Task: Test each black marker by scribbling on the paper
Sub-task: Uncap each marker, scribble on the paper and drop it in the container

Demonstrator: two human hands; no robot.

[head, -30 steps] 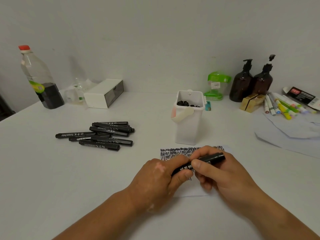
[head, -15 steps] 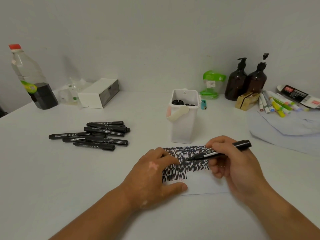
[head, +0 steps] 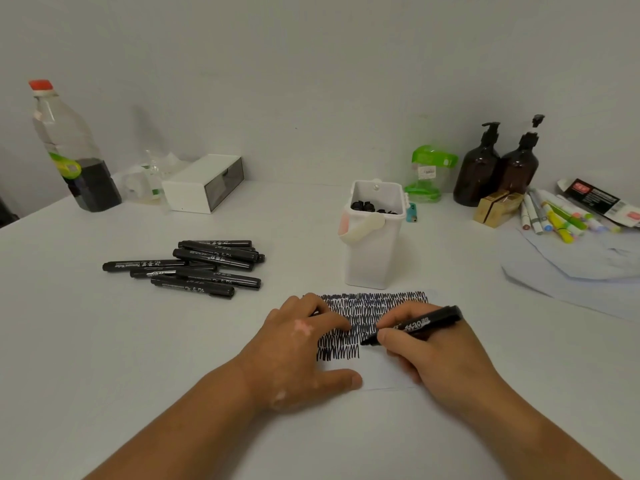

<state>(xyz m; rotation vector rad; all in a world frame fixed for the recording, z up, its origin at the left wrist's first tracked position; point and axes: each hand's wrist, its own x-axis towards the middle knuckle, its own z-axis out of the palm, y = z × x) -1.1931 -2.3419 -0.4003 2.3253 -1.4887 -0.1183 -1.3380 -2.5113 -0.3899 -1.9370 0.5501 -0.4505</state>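
While my left hand [head: 301,344] lies flat, fingers spread, on the scribbled white paper [head: 381,372], my right hand [head: 426,351] pinches a black marker [head: 420,323], tip down; white table [head: 104,341].

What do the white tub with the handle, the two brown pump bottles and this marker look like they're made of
White square tub with cream handle: matte opaque plastic, going by its moulded rim and soft sheen. Two dark brown pump bottles: glossy dark amber with bright highlights, glass or plastic; the look leaves it open. Black marker with white print: smooth, slightly shiny barrel, probably plastic.
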